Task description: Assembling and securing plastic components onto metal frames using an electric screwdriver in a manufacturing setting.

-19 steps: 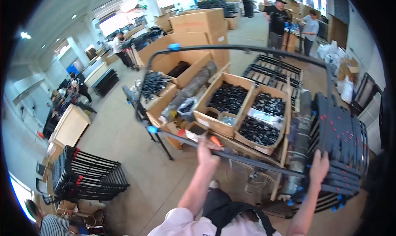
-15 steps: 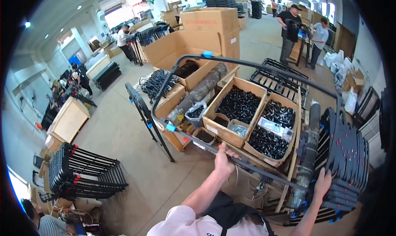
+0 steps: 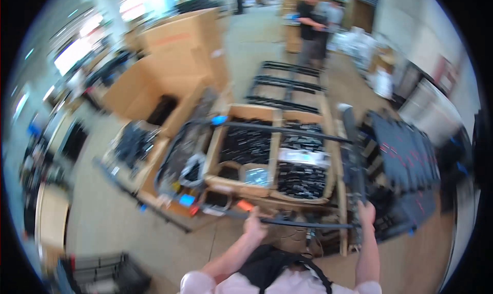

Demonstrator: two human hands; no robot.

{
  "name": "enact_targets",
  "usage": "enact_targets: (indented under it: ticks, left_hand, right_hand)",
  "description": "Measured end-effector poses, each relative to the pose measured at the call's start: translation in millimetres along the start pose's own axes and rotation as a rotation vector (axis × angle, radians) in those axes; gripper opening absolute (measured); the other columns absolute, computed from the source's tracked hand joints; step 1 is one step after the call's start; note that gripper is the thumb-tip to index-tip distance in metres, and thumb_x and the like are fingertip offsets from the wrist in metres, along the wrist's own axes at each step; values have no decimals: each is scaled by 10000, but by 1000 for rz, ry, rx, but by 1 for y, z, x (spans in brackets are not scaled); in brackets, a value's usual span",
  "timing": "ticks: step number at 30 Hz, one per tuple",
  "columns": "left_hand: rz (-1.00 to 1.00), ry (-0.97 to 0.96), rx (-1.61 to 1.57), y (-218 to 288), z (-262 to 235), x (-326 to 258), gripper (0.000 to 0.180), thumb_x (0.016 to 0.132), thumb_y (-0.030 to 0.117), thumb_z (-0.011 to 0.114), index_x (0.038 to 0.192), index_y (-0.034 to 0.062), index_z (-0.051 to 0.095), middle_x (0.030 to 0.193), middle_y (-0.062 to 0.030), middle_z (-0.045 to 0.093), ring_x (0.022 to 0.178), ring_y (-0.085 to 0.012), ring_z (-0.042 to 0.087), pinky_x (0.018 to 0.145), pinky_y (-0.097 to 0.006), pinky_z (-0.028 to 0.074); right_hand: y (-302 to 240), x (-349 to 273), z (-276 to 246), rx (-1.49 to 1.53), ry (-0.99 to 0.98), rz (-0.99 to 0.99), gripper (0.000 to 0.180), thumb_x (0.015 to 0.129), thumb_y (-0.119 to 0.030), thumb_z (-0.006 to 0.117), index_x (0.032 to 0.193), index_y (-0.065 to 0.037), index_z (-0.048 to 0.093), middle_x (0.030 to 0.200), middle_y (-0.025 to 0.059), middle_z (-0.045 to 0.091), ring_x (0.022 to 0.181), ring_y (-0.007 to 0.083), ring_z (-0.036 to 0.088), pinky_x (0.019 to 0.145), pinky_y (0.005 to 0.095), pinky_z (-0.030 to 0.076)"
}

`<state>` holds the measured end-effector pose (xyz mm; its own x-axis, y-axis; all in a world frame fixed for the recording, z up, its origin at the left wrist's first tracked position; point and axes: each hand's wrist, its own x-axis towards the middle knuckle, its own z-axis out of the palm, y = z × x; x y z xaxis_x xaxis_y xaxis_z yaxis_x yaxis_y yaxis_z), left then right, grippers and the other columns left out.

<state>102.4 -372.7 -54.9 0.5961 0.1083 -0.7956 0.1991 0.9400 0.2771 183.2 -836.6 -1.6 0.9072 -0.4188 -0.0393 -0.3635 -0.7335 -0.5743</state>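
1. Frame of dark tubing (image 3: 308,225), rounded at its visible corners, is held in 2 hands around the centre of the view, with its far bar seen across 2 parts boxes; whether they are touched by it cannot be told.
2. At 6 o'clock, the near bar is grasped by the left hand (image 3: 255,226), with the fingers curled over it.
3. At 4 o'clock, the frame's near right corner is gripped by the right hand (image 3: 366,213); the exact finger placement is blurred.
4. 2 blue pieces are seen on the frame: the far blue piece (image 3: 219,120) at 11 o'clock and the near blue piece (image 3: 187,199) at 8 o'clock.
5. At 12 o'clock from the left hand, the left parts box (image 3: 239,185) is filled largely with small black parts.
6. At 1 o'clock from that hand, more black parts and a white packet (image 3: 303,157) are contained in the right parts box (image 3: 300,198).
7. An orange item (image 3: 245,205) is seen just beside the left hand, at 11 o'clock from it.
8. Dark panels (image 3: 405,155) dotted with red are stacked at 3 o'clock.
9. A tall carton (image 3: 177,40) is seen at 11 o'clock; 2 people (image 3: 310,24) are seen at 1 o'clock, well apart from the frame.
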Motion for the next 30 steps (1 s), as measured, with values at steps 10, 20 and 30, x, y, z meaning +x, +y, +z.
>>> enact_targets:
  ticks: [10,20,30]
  left_hand:
    - [38,-62,18,-14,-25,39,362,1113,436,501,891,154,540,702,9,540,722,-211,587,890,-485,565]
    - [211,-41,338,-12,-44,55,395,1009,582,578,977,193,636,910,4,691,880,-234,704,835,-461,579]
    - [222,-12,448,-16,-39,35,679,1050,695,425,1227,89,675,1194,-143,673,1111,-360,590,1170,-569,404]
  right_hand:
    - [12,10,7,-28,0,32,473,947,-453,666,1026,11,706,990,289,732,980,468,712,873,538,555]
    - [22,-1,4,34,-95,29,487,1004,-438,603,1150,23,663,1026,304,730,992,474,713,904,565,559]
    - [40,-60,1,135,261,-342,494,941,-210,665,1376,0,562,1408,203,572,1284,399,576,1093,488,480]
